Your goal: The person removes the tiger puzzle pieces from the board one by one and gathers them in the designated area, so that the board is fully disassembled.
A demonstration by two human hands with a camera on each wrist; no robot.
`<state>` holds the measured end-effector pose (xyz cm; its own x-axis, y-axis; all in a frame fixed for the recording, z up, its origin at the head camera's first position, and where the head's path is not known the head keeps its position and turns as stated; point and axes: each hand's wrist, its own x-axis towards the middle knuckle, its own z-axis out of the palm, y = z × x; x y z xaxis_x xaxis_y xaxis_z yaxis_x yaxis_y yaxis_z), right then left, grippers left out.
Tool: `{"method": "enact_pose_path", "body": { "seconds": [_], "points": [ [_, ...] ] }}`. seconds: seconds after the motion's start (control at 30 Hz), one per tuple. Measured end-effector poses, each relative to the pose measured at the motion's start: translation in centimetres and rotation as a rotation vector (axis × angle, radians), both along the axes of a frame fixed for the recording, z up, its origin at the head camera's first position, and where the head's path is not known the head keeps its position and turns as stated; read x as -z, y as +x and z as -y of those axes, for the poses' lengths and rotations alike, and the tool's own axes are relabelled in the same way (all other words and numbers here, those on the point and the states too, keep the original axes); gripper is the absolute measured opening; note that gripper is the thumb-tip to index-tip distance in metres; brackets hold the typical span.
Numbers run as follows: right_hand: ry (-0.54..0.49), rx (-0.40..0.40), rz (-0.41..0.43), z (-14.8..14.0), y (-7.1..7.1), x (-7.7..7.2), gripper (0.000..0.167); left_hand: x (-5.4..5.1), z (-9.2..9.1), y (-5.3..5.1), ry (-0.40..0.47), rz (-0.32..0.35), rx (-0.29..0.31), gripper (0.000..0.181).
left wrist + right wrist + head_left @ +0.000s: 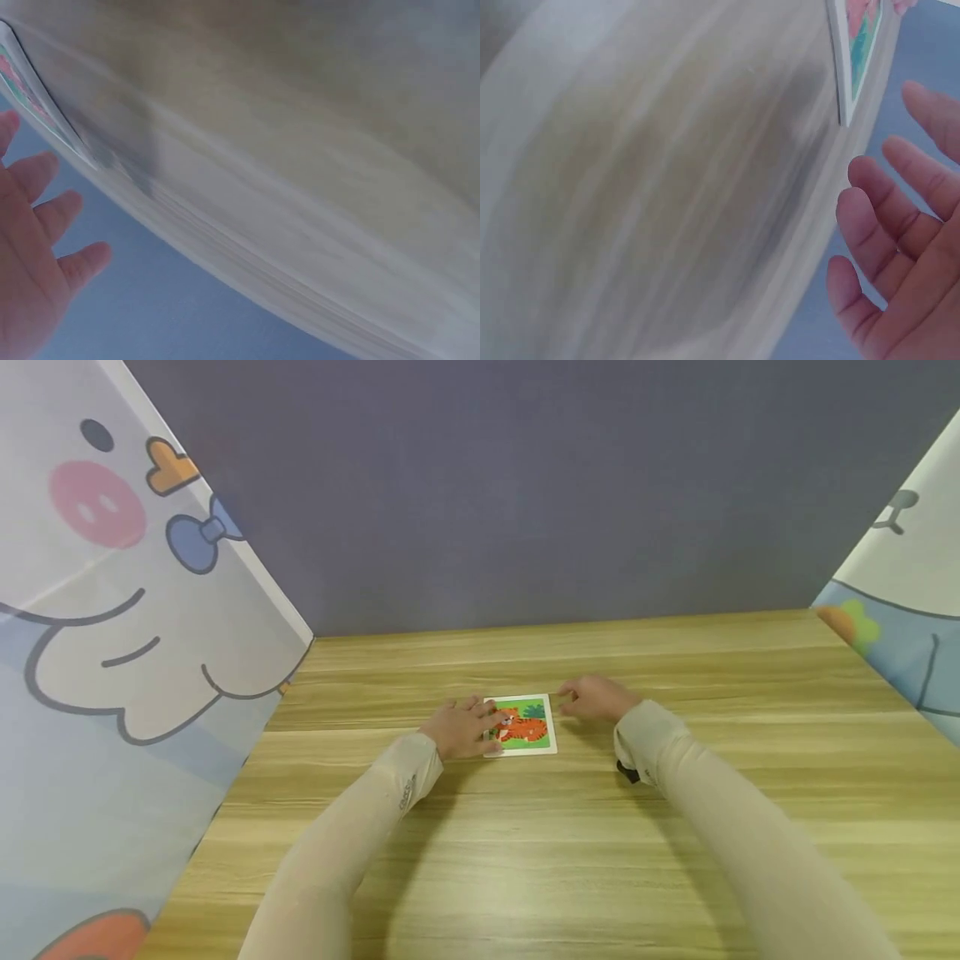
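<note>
Centrally in the head frame, the left hand [462, 728] spreads its fingers apart over the left edge of the white-bordered tiger picture [527, 735]; contact is unclear. Just beside the right edge, the right hand [597, 697] holds nothing, fingers loosely bent. To steady the picture, bear evenly on its border. Count: two hands, one picture, one wood-grain tabletop [525, 852].

The rectangular tiger picture [529, 727], orange with dark stripes on green inside a white border, lies flat, face up on the tabletop [495, 852].
</note>
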<state>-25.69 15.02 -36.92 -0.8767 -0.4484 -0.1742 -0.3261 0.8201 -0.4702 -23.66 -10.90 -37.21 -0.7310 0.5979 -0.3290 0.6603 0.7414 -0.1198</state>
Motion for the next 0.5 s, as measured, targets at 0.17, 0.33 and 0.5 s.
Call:
{"method": "enact_pose_path", "body": {
  "seconds": [0.17, 0.33, 0.5],
  "points": [
    [-0.08, 0.014, 0.008, 0.5, -0.1, 0.6, 0.042, -0.1, -0.5, -0.3, -0.019, 0.019, -0.004, 0.069],
    [-0.093, 0.029, 0.041, 1.3, 0.1, 1.1, 0.046, -0.1, -0.9, -0.4, -0.046, 0.051, -0.027, 0.069],
    [-0.063, 0.03, 0.044, 1.9, 0.0, 1.4, 0.049, 0.1, -1.1, -0.6, -0.05, 0.058, -0.03, 0.069]
  ]
}}
